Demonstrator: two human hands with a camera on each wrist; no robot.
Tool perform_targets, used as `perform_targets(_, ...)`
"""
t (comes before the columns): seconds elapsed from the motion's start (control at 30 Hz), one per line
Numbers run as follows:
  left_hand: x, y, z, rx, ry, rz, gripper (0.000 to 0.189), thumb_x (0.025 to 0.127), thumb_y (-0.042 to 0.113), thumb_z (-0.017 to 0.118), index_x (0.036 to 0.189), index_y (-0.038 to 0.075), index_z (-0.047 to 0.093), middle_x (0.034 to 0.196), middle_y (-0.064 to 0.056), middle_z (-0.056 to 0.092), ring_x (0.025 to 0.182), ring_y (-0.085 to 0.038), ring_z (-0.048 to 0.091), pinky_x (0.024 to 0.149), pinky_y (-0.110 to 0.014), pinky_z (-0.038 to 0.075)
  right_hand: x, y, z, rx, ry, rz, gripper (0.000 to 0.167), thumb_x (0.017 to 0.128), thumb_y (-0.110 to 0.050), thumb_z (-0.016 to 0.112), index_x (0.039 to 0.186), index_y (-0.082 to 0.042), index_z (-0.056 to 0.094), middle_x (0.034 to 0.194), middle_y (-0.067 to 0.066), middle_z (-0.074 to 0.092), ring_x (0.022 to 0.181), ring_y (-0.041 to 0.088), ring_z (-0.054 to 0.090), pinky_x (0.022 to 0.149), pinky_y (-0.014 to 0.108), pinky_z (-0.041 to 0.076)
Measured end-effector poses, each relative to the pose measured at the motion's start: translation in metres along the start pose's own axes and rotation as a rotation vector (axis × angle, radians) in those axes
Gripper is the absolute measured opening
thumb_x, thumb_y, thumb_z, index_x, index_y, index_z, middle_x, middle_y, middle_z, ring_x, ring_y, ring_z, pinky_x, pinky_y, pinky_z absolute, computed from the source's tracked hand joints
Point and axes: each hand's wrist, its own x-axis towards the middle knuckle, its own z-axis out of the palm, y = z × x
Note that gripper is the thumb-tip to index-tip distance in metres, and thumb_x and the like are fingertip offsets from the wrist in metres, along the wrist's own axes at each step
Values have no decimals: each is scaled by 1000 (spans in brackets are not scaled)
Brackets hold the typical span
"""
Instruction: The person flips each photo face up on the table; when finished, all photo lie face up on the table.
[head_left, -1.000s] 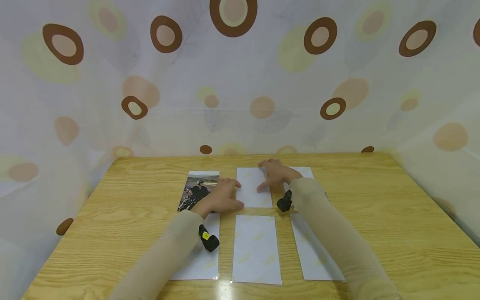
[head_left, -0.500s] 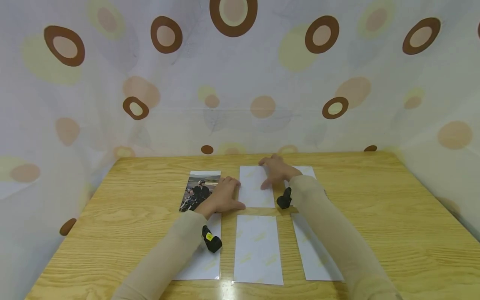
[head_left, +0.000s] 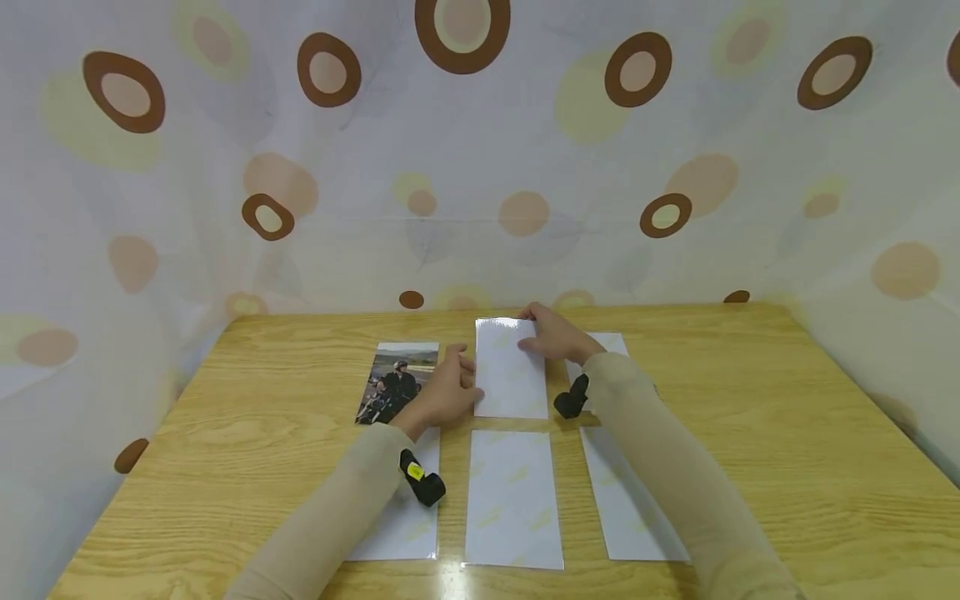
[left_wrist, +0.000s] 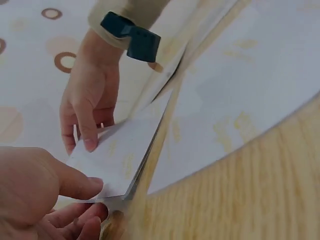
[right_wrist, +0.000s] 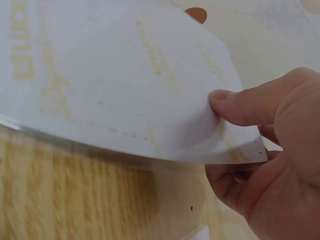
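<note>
As I watch remotely, the white sheet (head_left: 508, 375) with faint yellow print tilts up near the worktop's (head_left: 750, 400) far edge: right hand (head_left: 558, 335) pinching its far right corner, left hand (head_left: 446, 392) pinching its left edge!

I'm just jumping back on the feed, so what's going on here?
A person holds the back row's middle white sheet, its far side raised off the wooden table. The right hand pinches its far right corner; the left hand is at its left edge, thumb above and fingers beneath. To its left lies a photo of a helmeted rider, picture side up. Four other sheets lie white side up.
</note>
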Motion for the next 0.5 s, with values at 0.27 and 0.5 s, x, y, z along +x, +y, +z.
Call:
perform_targets(0.27,9,0,-3,-329,62,-133,44,92,3,59,135,0,48,105,-11,54,83,-17,55,67,-25,51,-2,-4,2,-74,75,-13,53,89,-18,67,133,-2,45,134,27,38,128,43,32,106,61,25)
perform_targets(0.5,9,8,-2,-445,73,-97,48,95,9,55,142,9,43,117,-18,62,85,-17,62,74,-30,53,-6,-14,10,-68,2,-19,41,97,-29,56,122,3,48,102,18,60,86,24,58,76,35,49)
